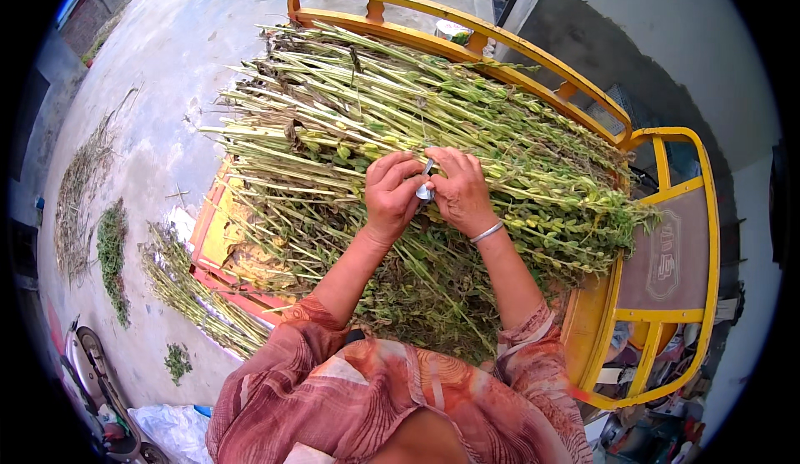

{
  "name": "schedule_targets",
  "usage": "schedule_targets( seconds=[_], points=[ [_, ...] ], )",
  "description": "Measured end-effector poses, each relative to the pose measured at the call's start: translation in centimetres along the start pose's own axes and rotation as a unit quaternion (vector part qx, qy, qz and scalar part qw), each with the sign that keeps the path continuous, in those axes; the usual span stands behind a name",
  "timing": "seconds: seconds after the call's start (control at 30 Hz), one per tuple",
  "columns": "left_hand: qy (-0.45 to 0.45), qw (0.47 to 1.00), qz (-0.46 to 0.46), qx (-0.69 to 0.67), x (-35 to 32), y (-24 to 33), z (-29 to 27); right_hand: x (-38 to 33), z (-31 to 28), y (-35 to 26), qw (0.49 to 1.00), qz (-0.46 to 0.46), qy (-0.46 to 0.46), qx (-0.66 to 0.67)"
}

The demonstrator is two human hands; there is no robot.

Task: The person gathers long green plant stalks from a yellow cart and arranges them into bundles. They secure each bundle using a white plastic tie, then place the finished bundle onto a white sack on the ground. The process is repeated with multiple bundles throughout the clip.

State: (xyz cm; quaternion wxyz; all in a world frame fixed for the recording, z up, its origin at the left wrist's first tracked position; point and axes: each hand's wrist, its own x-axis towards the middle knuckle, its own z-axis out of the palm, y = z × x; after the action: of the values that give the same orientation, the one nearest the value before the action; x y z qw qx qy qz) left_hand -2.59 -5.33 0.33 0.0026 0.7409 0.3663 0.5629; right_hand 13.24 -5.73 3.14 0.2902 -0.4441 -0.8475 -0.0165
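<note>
Both hands meet in the middle of the view, above a thick layer of cut stalks with green pods [533, 181] that look like sesame. My left hand [390, 196] is closed, its thumb and fingers pinched together. My right hand [461, 191], with a silver bangle on its wrist, is curled in the same way against it. Between the fingertips of both is a small thin strip, white and grey [425, 190]. Whether the strip goes around any stalks is hidden by my fingers. The bare stem ends point left, the podded tops right.
The stalks lie on a yellow cart bed with a curved side rail [508, 37] along the far side and a railed panel [667, 256] at the right. More stalks [200, 297] lean at the left corner. A scooter [104, 381] stands lower left on the concrete floor [167, 114].
</note>
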Motion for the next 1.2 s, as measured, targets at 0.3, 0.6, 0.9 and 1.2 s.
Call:
schedule_targets(
  seconds=[0.3, 0.6, 0.9, 1.2],
  points=[
    [-0.062, 0.989, -0.084, 0.101, -2.2, -0.4, 0.0, -0.3, 1.2, 0.9, 0.999, 0.016, 0.008, 0.034],
    [-0.011, 0.992, 0.039, 0.121, 0.5, -0.9, -0.9, -3.0, 2.7, -1.3, 0.995, 0.051, 0.080, 0.001],
    [0.021, 0.998, -0.062, -0.008, -3.6, -0.8, 1.4, -2.1, 3.1, 0.7, 0.990, 0.082, 0.036, 0.110],
    [0.114, 0.889, -0.383, -0.223, -6.8, 2.5, 3.4, -2.4, 2.2, 0.2, 0.987, 0.085, 0.006, 0.137]
  ],
)
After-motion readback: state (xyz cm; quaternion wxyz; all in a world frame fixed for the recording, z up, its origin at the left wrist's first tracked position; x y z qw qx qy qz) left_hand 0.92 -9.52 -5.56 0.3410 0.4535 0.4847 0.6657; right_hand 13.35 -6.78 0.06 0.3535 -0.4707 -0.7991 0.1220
